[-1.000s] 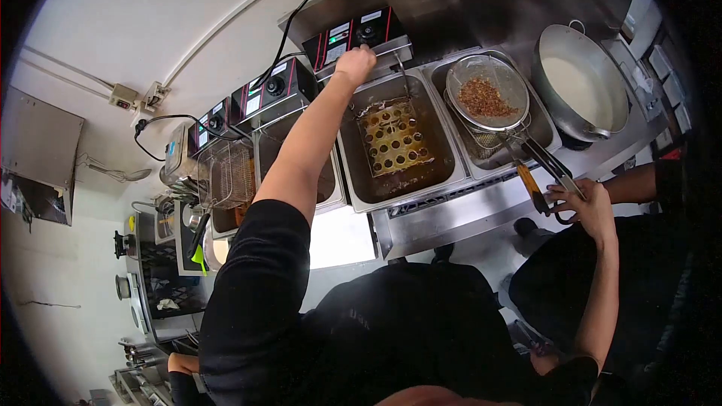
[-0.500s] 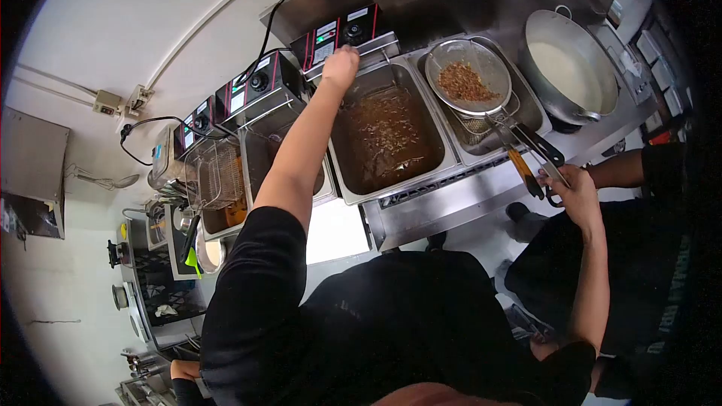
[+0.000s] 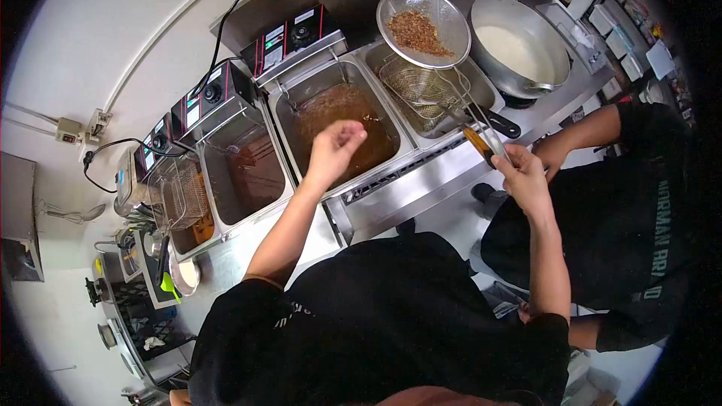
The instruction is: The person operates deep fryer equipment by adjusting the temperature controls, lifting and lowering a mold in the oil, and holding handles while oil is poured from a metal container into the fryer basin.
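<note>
My left hand (image 3: 336, 152) is over the middle fryer vat (image 3: 406, 143) of brown, bubbly oil (image 3: 338, 105), fingers curled in. Whether anything is in them I cannot make out. My right hand (image 3: 524, 178) grips the long metal handle of a round mesh strainer (image 3: 444, 19) holding browned, crumbly bits (image 3: 417, 34). An orange-handled utensil (image 3: 478, 146) lies along that handle; whether I hold it too is unclear. Below the strainer, a wire fry basket (image 3: 416, 94) with a black handle (image 3: 503, 125) sits in the right-hand vat.
A co-worker in black (image 3: 594, 210) stands close on my right, one hand (image 3: 553, 154) beside mine. A large pot (image 3: 553, 53) of pale liquid stands beyond the vats. Left are another oil vat (image 3: 248, 173), a wire basket (image 3: 183, 195) and control boxes (image 3: 301, 34).
My left hand has drawn back from the rear of the middle vat to above its oil. The strainer appears higher over the basket, now more exposed. The whole view has shifted.
</note>
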### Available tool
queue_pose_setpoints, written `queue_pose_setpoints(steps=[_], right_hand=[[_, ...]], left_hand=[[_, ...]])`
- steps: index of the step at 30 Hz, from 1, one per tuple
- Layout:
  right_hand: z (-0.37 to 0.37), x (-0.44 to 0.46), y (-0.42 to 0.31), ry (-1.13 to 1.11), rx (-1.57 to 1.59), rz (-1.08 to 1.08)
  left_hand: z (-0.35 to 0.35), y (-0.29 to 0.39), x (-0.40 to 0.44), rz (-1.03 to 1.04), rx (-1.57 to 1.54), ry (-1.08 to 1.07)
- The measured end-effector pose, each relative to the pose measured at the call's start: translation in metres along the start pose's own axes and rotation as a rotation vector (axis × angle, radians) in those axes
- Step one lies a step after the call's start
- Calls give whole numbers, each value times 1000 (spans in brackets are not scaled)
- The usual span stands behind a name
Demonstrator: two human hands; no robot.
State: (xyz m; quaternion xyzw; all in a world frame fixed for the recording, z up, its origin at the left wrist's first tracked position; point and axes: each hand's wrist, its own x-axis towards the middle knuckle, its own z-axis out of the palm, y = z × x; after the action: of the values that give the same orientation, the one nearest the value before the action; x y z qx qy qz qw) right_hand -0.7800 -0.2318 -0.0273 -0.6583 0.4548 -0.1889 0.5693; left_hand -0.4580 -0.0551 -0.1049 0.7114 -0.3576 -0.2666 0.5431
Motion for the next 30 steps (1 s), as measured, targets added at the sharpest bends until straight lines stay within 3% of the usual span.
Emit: queue_pose_setpoints(steps=[4, 5, 10, 13, 20, 22, 23, 24, 26, 28, 30], right_hand=[[32, -13, 9, -10, 230, 88], [45, -17, 5, 38, 262, 129], [88, -19, 36, 34, 360, 101], [96, -22, 34, 37, 411, 112], [102, -22, 42, -37, 460, 100], [99, -20, 43, -203, 343, 39], [88, -23, 31, -228, 70, 34], [74, -20, 25, -231, 67, 36], [46, -9, 12, -178, -451, -367], [23, 1, -28, 175, -392, -434], [-7, 32, -43, 366, -602, -547]], left_hand=[[40, 29, -23, -61, -72, -389], [56, 37, -27, -142, -302, -460], [119, 50, -33, -579, -578, -512], [137, 37, -27, -587, -715, -534], [152, 2, -22, -607, -707, -614], [150, 6, -20, -601, -735, -642], [151, 15, -21, -643, -737, -554], [151, 20, -21, -685, -739, -465], [154, 13, -20, -641, -788, -503], [149, 30, -21, -620, -804, -499], [152, 22, -17, -623, -796, -513]])
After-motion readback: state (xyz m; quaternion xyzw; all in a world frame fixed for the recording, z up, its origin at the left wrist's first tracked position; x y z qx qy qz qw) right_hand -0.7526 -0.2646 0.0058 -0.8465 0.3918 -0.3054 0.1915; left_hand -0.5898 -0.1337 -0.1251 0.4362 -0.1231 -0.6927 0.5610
